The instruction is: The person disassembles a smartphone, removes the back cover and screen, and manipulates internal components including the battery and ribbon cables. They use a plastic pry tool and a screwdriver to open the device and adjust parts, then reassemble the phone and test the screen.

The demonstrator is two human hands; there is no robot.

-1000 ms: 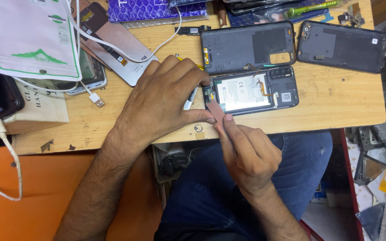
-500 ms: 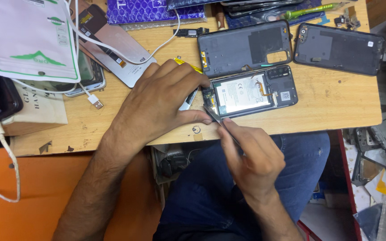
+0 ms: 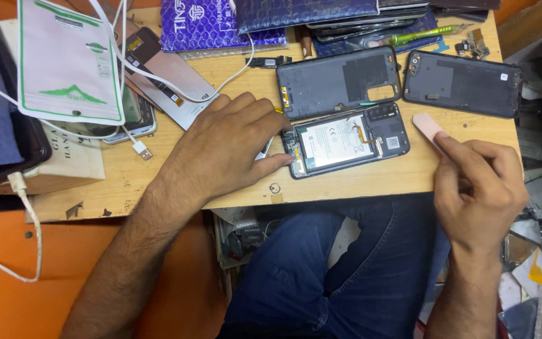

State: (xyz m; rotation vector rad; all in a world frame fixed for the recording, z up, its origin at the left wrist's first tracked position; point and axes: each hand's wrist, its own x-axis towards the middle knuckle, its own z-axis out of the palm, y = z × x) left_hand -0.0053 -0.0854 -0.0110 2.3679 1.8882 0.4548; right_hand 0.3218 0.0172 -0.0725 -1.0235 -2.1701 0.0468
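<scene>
Opened phone [image 3: 346,141]: lies back-side up near the front edge of the tabletop [image 3: 371,182], its battery and boards bare; it sits where it sat a second ago.
Left hand [image 3: 224,150]: spread flat over the phone's left end, fingertips pressing its edge to steady it, pinching nothing; unchanged from a moment ago.
Right hand [image 3: 478,185]: has pulled away from the phone's lower left corner and now hangs off the right end of the tabletop, well apart from the phone.
Pink pry pick [image 3: 428,127]: pinched between my right thumb and fingers, tip pointing up and left (a second ago this hand was working at the phone's seam).
Reading of the change: I judge the prying at that corner is paused or finished, and the tool is free to be repositioned.
Removed back cover [image 3: 340,81]: just behind the phone, touching it, inner face up.
Second dark cover [image 3: 462,83]: to its right, apart.
White cable [image 3: 136,147]: plug lying left of my left hand.
Green-handled screwdriver [image 3: 418,34]: far edge.
</scene>
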